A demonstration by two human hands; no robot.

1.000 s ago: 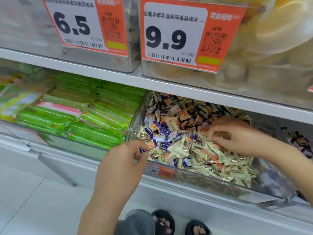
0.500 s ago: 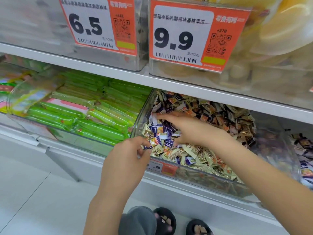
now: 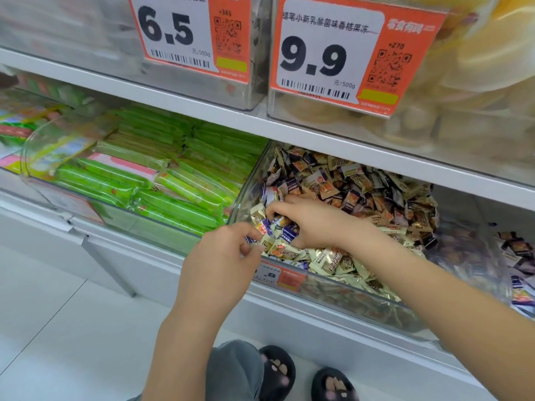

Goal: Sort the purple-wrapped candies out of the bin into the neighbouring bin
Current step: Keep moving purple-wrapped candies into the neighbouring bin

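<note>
Purple candies (image 3: 285, 230) cluster at the bin's (image 3: 333, 302) front-left corner. Our right hand (image 3: 315, 224) curls over them; our left hand (image 3: 228, 256) pinches some at the bin's rim. We should gather only purple, leaving cream ones.

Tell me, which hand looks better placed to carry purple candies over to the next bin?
Probably the right hand. It lies inside the mixed candy bin, fingers curled into the purple-wrapped candies, on the side of the neighbouring bin. The left hand pinches candies at the bin's far corner.
</note>
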